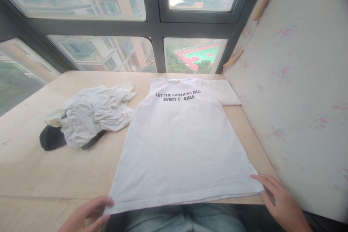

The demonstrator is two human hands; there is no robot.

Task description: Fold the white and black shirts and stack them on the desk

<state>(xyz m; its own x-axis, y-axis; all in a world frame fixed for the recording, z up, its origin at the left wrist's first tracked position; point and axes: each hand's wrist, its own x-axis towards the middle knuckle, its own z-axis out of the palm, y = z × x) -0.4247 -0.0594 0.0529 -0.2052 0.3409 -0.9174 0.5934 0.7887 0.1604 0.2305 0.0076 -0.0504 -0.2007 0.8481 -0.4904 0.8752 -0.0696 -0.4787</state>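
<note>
A white sleeveless shirt [179, 145] with dark printed lettering across its chest lies spread flat, neck end toward the window. Its bottom hem runs along the near edge of the wooden surface. At the hem's left corner, my left hand [88, 213] pinches the fabric between thumb and fingers. My right hand [281, 199] grips the hem's right corner in the same way, close to the wall.
A crumpled heap of white clothes [95, 112] with a black piece [52, 138] sits on the wooden surface [40, 174] to the left. A folded white cloth [224, 92] lies by the shirt's right shoulder. The flowered wall [304, 90] bounds the right side; windows stand behind.
</note>
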